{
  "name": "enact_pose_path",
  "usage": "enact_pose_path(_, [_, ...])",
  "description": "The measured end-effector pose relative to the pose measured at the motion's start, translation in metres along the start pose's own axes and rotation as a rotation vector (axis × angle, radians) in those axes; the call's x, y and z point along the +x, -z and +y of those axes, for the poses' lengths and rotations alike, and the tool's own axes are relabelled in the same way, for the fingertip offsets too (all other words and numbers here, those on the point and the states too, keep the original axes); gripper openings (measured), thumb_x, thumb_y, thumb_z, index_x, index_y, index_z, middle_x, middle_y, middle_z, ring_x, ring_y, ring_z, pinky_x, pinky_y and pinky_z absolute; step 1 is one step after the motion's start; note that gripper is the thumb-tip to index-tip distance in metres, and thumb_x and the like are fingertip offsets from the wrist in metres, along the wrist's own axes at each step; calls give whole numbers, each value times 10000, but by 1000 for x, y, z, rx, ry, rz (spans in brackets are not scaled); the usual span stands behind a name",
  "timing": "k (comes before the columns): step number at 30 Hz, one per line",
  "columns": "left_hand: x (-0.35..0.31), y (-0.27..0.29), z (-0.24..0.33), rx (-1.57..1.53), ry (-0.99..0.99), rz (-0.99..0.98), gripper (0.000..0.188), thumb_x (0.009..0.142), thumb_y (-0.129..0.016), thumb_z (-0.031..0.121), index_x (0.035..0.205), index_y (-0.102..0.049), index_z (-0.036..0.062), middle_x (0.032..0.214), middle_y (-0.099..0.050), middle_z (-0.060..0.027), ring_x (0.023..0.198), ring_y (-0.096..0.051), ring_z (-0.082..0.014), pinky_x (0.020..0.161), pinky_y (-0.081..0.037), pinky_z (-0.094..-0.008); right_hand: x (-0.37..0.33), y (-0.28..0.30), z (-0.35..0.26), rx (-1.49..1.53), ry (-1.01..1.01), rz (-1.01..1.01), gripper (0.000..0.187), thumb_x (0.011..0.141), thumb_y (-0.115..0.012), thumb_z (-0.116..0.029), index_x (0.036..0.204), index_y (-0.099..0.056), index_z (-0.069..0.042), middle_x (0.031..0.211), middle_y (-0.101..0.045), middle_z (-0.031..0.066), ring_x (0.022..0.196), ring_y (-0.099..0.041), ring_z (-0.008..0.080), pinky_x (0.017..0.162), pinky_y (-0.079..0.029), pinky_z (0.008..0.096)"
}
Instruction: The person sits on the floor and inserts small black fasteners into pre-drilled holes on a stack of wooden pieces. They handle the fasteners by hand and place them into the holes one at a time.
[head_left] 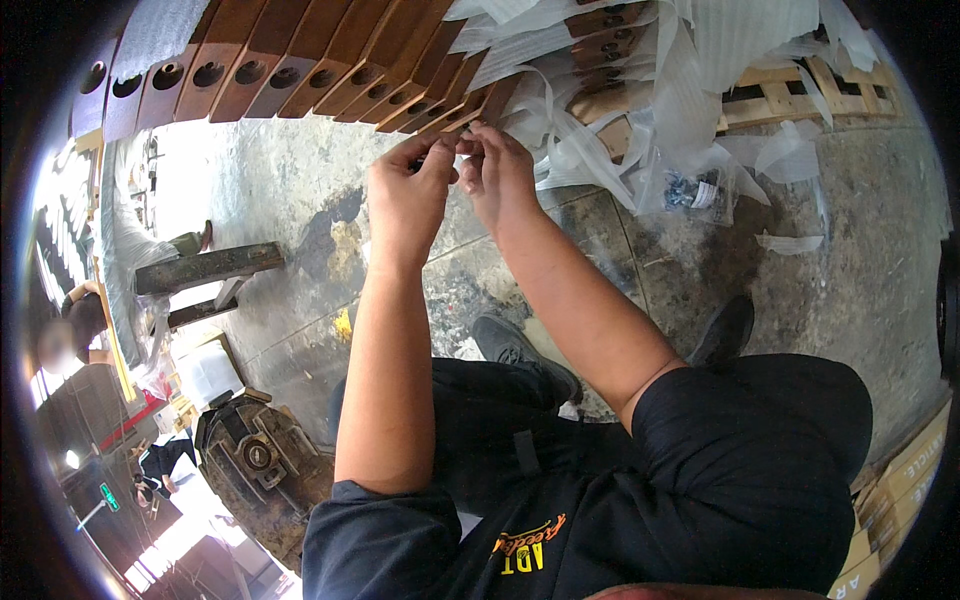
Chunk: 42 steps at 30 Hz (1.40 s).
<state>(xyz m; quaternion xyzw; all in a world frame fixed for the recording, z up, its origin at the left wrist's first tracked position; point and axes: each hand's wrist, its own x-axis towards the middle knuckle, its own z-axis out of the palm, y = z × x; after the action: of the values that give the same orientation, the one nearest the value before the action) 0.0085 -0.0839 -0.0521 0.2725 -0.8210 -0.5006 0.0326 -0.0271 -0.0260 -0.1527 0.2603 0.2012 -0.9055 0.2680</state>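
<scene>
My left hand (408,205) and my right hand (503,182) meet in front of a row of brown wooden pieces (300,70), fingertips almost touching. Both are closed, with thumbs and fingers pinched together. Something small and dark seems to be between the fingertips, too small and covered to name. Each wooden piece has a round hole near its lower end, and the row runs from the far left to the middle. The fingertips are close to the lower edge of the pieces at the row's middle.
White foam sheets (750,40) drape over the far right, above a wooden pallet (780,100). A clear plastic bag of small dark parts (690,192) lies there. A dark beam (210,268) and a grimy machine (258,455) stand left. Cartons (900,490) are at right. Other people appear at far left.
</scene>
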Motion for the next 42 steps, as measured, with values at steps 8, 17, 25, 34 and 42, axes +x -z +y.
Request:
enact_pose_path(8, [2,2,0,47,-9,12,234,950,-639,208,1008,-722,-2,693,-589,-1,545,-480,-42,464,-340,-209,1,1,1,-2,-102,-26,249,968,-538,-316,929,-598,-78,724,-629,74,454,-449,135,393,-332,273])
enact_pose_path(17, [2,-1,5,45,-36,-3,218,946,-609,173,1007,-722,-2,691,-583,4,544,-462,-40,463,-324,-208,5,5,2,151,-210,-47,310,984,-530,-378,900,-606,-89,730,-637,70,475,-465,137,409,-334,289])
enact_pose_path(25, [5,8,17,-595,362,-101,274,981,-571,282,1039,-660,29,753,-563,-2,570,-473,-82,426,-314,-198,12,7,-1,149,-178,-46,277,990,-514,-318,918,-608,-67,734,-673,104,431,-466,160,397,-357,309])
enact_pose_path(34, [16,28,7,-1108,374,-172,225,1000,-535,229,1009,-615,19,818,-609,-50,637,-524,-110,459,-386,-212,10,0,-2,-6,-70,-12,261,978,-514,-270,956,-601,-25,747,-668,126,414,-490,182,373,-371,330])
enact_pose_path(42, [15,28,4,-1038,390,-93,195,997,-525,211,986,-600,31,801,-594,-39,632,-523,-113,461,-398,-224,5,-6,-1,45,-103,33,288,957,-555,-310,949,-605,-26,735,-655,115,404,-478,174,368,-365,318])
